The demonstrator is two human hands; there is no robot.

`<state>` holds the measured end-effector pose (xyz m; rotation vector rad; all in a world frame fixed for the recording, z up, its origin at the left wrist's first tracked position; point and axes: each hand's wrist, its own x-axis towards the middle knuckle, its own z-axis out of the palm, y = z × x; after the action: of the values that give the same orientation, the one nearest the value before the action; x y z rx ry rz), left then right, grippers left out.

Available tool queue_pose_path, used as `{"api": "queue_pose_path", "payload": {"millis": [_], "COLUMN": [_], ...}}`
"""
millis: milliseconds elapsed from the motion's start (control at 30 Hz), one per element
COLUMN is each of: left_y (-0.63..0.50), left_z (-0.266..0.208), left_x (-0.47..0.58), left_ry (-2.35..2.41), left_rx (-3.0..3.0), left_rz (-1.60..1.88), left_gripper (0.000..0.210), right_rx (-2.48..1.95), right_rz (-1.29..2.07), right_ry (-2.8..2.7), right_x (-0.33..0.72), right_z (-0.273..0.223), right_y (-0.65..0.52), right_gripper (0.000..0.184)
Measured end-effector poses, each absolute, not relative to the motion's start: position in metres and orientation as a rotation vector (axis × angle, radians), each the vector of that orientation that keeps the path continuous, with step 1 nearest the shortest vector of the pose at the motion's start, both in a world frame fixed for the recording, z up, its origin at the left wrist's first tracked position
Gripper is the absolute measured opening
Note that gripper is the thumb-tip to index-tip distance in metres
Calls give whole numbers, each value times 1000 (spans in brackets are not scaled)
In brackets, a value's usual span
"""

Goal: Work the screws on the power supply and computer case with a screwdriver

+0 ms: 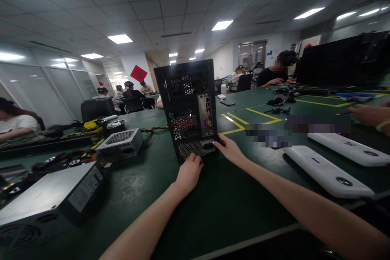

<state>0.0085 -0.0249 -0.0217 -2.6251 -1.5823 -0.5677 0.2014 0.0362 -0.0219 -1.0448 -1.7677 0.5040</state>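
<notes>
Green table (131, 187) bears yellow tape lines (264, 114) | middle: black computer case (188, 105) stands upright | left: two metal power supplies (51, 191) lie apart, cable tangle (68, 163) beside them, round dish (116, 125) beyond | right: two white oblong devices (324, 170) lie side by side | far: dark flat phone (228, 103)

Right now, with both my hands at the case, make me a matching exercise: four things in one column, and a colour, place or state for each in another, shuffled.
Column one:
1. case
2. left hand
3. right hand
4. sign

Column two:
A. low at the case's right edge
B. red
C. upright on the table
D. at the case's bottom edge

Pairs: 1-C, 2-D, 3-A, 4-B
</notes>
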Motion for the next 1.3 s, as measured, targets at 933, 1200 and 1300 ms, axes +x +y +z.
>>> {"api": "queue_pose_path", "payload": {"millis": [933, 1200, 1300], "left_y": [-18, -16, -15], "left_z": [-17, -22, -19], "left_x": [-23, -18, -20], "left_ry": [-1764, -1811, -1740], "left_rx": [-2251, -2170, -2054], "left_rz": [-1683, -1738, -1834], "left_gripper": [12, 5, 6], "right_rx": [-999, -1159, -1174], "right_rz": [704, 802, 630], "right_ry": [-1264, -1657, -1763], "right_x": [225, 223, 223], "right_z": [15, 8, 7], "right_y": [-18, -85, -90], "right_gripper": [35, 27, 27]}}
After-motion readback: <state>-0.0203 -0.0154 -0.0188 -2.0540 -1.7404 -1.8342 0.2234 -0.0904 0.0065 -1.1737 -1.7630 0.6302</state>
